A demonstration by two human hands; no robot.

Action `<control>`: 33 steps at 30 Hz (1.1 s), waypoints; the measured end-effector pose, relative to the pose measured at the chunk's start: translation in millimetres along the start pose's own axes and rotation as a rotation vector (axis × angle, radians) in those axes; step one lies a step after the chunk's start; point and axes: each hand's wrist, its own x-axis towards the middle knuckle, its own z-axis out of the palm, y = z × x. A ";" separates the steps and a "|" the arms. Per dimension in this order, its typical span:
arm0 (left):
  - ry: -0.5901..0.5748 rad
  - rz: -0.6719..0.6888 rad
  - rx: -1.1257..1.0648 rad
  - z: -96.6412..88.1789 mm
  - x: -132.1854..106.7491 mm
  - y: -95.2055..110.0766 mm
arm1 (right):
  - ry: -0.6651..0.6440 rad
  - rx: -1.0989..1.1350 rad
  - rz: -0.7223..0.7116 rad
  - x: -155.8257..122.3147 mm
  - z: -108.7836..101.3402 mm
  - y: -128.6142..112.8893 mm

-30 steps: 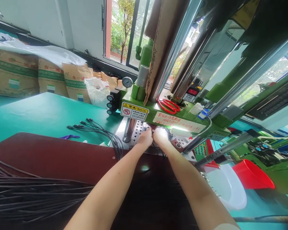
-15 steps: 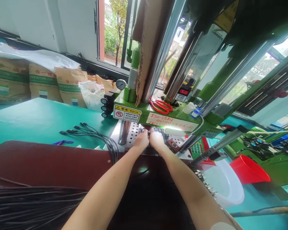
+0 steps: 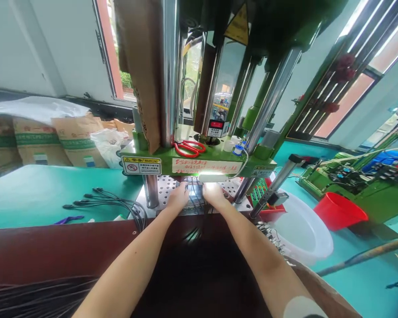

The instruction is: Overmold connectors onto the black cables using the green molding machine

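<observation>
Under the green press, a metal mould (image 3: 195, 191) lies on the perforated plate, with several thin black cables (image 3: 196, 204) running from it toward me over the front edge. My left hand (image 3: 178, 197) is closed on the mould's left side, thumb on top. At its right side my right hand (image 3: 215, 195) is likewise closed, partly washed out by the bright lamp (image 3: 212, 178) above. Fingertips of both hands are partly hidden. The perforated metal plate (image 3: 164, 189) shows beside my left hand.
Red-handled scissors (image 3: 189, 149) rest on the press crossbeam (image 3: 167, 168). Steel posts (image 3: 151, 191) flank the hands. Cables with black plugs (image 3: 99, 203) lie on the green table (image 3: 53, 185) at left, more black cables (image 3: 36, 298) nearer. At right stand a white tub (image 3: 323, 234) and red bucket (image 3: 340, 211).
My hands have moved apart, from close together to either side of the mould, which now shows between them with its cables. The view has turned to the right.
</observation>
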 end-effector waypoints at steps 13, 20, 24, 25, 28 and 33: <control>-0.182 0.546 0.222 -6.2 5.5 39.7 | -0.027 0.077 -0.357 -18.4 12.7 78.4; -0.231 0.482 0.248 -5.1 20.0 32.2 | -0.111 0.033 -0.416 -4.6 6.0 71.7; -0.196 0.460 0.186 -0.4 25.0 26.5 | -0.174 0.018 -0.392 2.6 5.4 70.2; -0.193 0.451 0.175 0.5 26.0 25.9 | -0.189 0.017 -0.383 4.3 5.3 70.1; -0.214 0.415 0.159 2.3 28.1 25.9 | -0.223 0.015 -0.353 8.8 5.2 69.2; -0.228 0.343 0.139 4.6 31.5 31.4 | -0.258 0.014 -0.310 14.9 4.2 64.2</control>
